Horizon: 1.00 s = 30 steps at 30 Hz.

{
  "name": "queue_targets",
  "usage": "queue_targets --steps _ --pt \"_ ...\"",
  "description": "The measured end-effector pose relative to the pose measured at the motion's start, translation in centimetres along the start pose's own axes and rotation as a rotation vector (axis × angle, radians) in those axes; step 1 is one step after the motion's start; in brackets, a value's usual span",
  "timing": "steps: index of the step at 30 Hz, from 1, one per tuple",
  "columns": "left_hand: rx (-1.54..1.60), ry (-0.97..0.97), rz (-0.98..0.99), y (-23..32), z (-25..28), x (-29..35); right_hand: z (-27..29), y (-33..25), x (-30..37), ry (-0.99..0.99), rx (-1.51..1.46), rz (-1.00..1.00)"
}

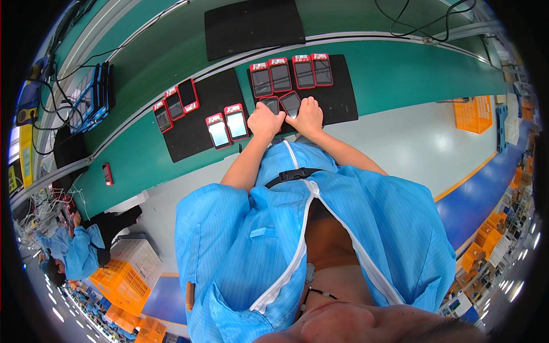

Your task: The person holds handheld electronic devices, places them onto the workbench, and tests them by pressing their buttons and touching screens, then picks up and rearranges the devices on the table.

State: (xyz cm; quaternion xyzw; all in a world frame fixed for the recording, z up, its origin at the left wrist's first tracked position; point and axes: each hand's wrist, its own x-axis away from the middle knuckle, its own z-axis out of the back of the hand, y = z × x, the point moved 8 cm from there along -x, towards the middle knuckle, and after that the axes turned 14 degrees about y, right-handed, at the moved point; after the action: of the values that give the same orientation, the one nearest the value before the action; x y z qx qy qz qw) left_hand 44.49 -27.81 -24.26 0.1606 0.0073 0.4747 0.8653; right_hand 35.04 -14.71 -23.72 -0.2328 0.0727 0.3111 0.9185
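Note:
Close to the table's front edge, my left hand (pixel 266 120) is closed around the lower end of a red-framed handheld device (pixel 269 104) with a dark screen. Beside it, my right hand (pixel 307 117) grips a second red-framed device (pixel 290 103), which is tilted. Both thumbs point inward and almost meet between the two devices. The hands cover the devices' near ends. Just beyond them, several similar devices (pixel 280 75) with dark screens lie in a row on a black mat (pixel 341 86).
On another black mat (pixel 191 140) to the left lie two devices with lit screens (pixel 235 123) and several dark ones (pixel 174 103). A lone red device (pixel 107 174) rests farther left on the green table (pixel 394 80). An orange crate (pixel 473 114) stands right. A co-worker (pixel 80 246) sits left.

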Motion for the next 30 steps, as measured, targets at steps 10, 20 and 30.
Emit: queue_targets --steps 10,20,30 --pt "-0.049 -0.074 0.007 0.7 0.5 0.1 -0.2 0.7 0.2 0.007 0.039 -0.059" --pt "-0.026 -0.08 0.036 0.7 0.4 -0.1 -0.4 1.0 -0.3 -0.061 0.026 -0.181" --pt "-0.022 -0.095 0.053 0.7 0.5 0.0 -0.2 0.8 -0.3 -0.056 0.036 -0.171"
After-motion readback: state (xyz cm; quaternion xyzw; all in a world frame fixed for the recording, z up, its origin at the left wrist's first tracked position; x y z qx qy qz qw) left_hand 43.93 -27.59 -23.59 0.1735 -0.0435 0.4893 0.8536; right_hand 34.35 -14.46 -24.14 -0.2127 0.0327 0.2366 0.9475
